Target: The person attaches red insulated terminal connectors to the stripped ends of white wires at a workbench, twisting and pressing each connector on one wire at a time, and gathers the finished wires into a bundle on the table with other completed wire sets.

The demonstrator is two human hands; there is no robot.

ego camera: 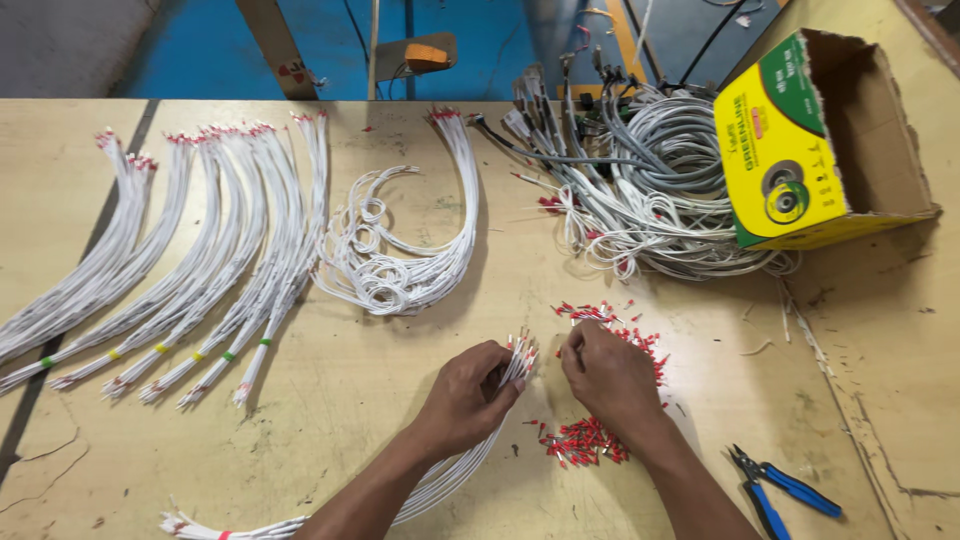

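Observation:
My left hand (468, 393) grips a bundle of thin white wires (455, 472) near its upper end, where the tips carry small red ferrules (523, 349). The bundle trails down and left under my forearm to the table's front edge. My right hand (607, 376) is closed just right of those tips, fingertips close to the wire ends, resting over a scatter of loose red ferrules (585, 441). Whether it pinches a ferrule is hidden by the fingers.
Several tied bundles of white wires (200, 270) fan across the left of the wooden table (340, 400). A looped white bundle (410, 260) lies at centre. Grey cables (650, 170) tangle beside an open yellow-green cardboard box (800, 150). Blue-handled pliers (780, 490) lie at lower right.

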